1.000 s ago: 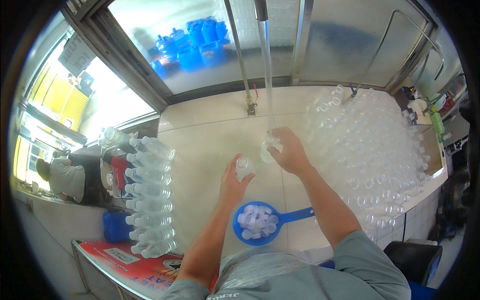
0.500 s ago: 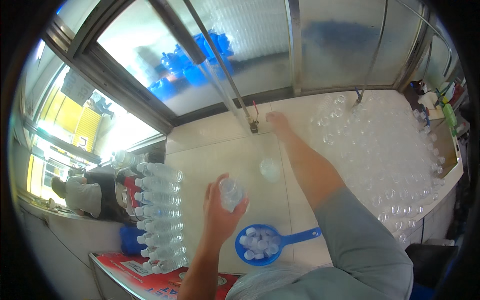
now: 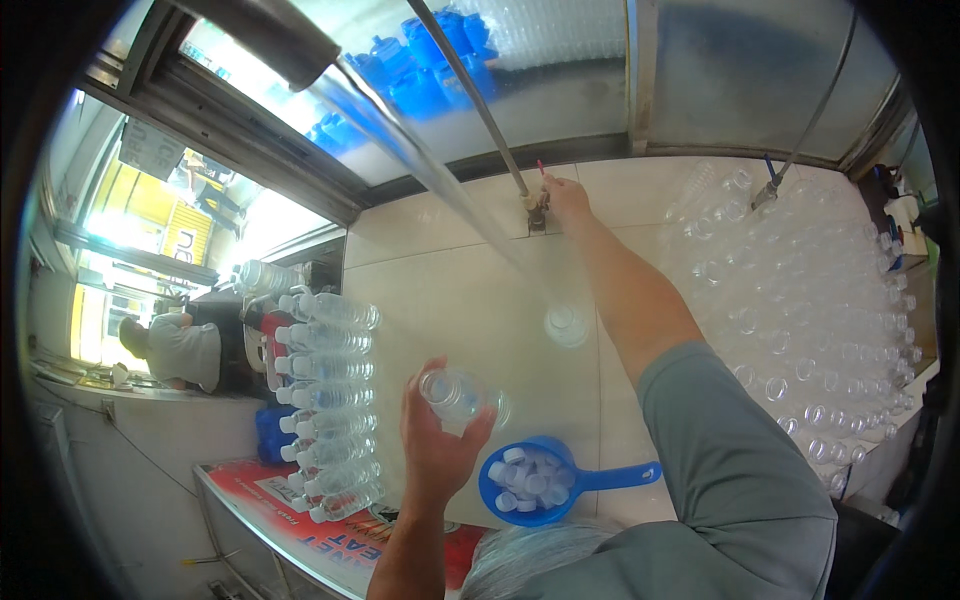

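My left hand (image 3: 440, 445) is wrapped round a clear plastic bottle (image 3: 455, 394), uncapped and tilted with its mouth toward me. My right arm reaches far forward, and my right hand (image 3: 566, 198) is closed at the red lever (image 3: 541, 168) of a metal valve (image 3: 536, 212) on a thin pipe. Another uncapped clear bottle (image 3: 566, 325) stands upright on the table, left of my right forearm. From a thick metal spout (image 3: 290, 50), a clear column slants toward this bottle; I cannot tell tube from water stream. A blue dipper (image 3: 535, 450) full of white caps sits nearer to me.
Several capped bottles (image 3: 335, 395) line the table's left side. A large mass of empty clear bottles (image 3: 790, 290) covers the right side, beside a second valve (image 3: 765, 195). Blue jugs (image 3: 420, 90) show behind the glass. A person (image 3: 185, 350) sits farther left.
My right hand has come onto the red lever from just beside it. My left hand still holds its bottle, now tilted more. The view has shifted slightly.
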The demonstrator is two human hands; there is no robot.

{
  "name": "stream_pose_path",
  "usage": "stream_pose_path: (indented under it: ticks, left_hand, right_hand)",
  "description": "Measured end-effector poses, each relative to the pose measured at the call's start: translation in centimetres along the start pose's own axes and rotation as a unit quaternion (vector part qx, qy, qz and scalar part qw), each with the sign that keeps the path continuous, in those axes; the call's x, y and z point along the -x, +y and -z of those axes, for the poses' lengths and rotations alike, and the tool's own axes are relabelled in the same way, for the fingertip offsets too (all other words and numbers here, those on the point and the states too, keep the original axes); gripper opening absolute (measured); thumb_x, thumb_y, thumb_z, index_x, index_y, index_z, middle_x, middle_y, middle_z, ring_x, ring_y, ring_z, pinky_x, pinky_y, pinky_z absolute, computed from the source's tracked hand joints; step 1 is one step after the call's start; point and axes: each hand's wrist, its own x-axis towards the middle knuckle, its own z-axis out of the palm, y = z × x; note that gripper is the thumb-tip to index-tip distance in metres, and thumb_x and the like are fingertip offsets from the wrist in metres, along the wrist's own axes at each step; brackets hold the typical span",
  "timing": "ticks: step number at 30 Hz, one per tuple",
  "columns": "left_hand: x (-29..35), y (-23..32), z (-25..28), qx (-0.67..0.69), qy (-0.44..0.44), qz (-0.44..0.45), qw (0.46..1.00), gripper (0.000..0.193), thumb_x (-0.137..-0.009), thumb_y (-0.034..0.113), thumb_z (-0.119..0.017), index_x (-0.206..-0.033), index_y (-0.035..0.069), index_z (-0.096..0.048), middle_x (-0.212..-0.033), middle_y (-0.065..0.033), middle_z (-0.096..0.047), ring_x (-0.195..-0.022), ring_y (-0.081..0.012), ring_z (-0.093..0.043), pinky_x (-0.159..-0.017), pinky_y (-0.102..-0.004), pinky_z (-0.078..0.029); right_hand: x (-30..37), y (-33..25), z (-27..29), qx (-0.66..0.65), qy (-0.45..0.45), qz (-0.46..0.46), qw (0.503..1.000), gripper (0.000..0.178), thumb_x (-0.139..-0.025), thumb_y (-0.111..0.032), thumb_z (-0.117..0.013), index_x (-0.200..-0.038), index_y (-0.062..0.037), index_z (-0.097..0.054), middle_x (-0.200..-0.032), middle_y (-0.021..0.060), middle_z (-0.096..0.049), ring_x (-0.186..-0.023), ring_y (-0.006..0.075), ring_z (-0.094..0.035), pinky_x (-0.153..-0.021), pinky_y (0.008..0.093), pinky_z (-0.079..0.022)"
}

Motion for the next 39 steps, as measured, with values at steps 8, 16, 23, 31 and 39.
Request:
stream_pose_path:
  ticks: [8,16,23,31,39]
  left_hand:
    - [-0.6,1.0,-0.2,-0.070,-0.004,-0.040,0.997,0.078,-0.077,0.009,-0.087,-0.145,0.000,-0.049,-0.130,-0.0186,-0.057,-0.119,-0.0324,-0.062,-0.103,-0.0426,-0.050]
    - [-5.4,7.6,-0.6,-0.138,-0.045,-0.101,0.984,0.069,-0.080,0.017,-0.083,-0.141,0.003,-0.053,-0.131,-0.0234,-0.064,-0.121,-0.0410,-0.063,-0.102,-0.0468,-0.050]
    - [-8.4,13.8,-0.9,-0.089,-0.050,-0.222,0.970,0.064,-0.083,0.019,-0.081,-0.139,0.002,-0.055,-0.125,-0.0248,-0.068,-0.118,-0.0440,-0.064,-0.100,-0.0485,-0.051]
    - [-9.7,15.7,0.3,-0.051,-0.038,-0.289,0.955,0.063,-0.085,0.025,-0.082,-0.137,0.001,-0.055,-0.118,-0.0198,-0.071,-0.105,-0.0336,-0.069,-0.093,-0.0440,-0.055]
    - [-5.8,5.0,1.9,-0.009,-0.088,-0.224,0.971,0.067,-0.084,0.026,-0.082,-0.141,0.003,-0.054,-0.124,-0.0237,-0.068,-0.116,-0.0409,-0.065,-0.100,-0.0482,-0.051]
  right_hand:
    - [-1.4,1.2,-0.3,0.019,0.010,-0.015,1.000,0.047,-0.103,-0.047,-0.059,-0.103,-0.0035,-0.078,-0.092,0.0125,-0.077,-0.090,0.0263,-0.072,-0.084,0.0406,-0.052]
    - [2.8,-4.5,3.3,-0.026,0.002,0.007,1.000,0.045,-0.103,-0.041,-0.061,-0.122,-0.0014,-0.067,-0.100,0.0051,-0.069,-0.089,0.0166,-0.062,-0.076,0.0320,-0.050]
    - [17.3,-17.2,9.7,-0.071,0.038,0.191,0.978,0.037,-0.100,-0.030,-0.064,-0.126,-0.0037,-0.066,-0.105,0.0031,-0.069,-0.096,0.0151,-0.062,-0.081,0.0326,-0.050]
    - [44.2,-10.9,10.7,0.259,-0.128,0.252,0.924,0.027,-0.096,-0.022,-0.069,-0.115,-0.0034,-0.073,-0.103,0.0193,-0.075,-0.090,0.0307,-0.073,-0.081,0.0408,-0.058]
    - [51.4,1.1,5.3,0.569,-0.205,0.297,0.739,0.030,-0.086,-0.016,-0.067,-0.113,-0.0039,-0.068,-0.109,0.0170,-0.069,-0.101,0.0399,-0.068,-0.087,0.0452,-0.058]
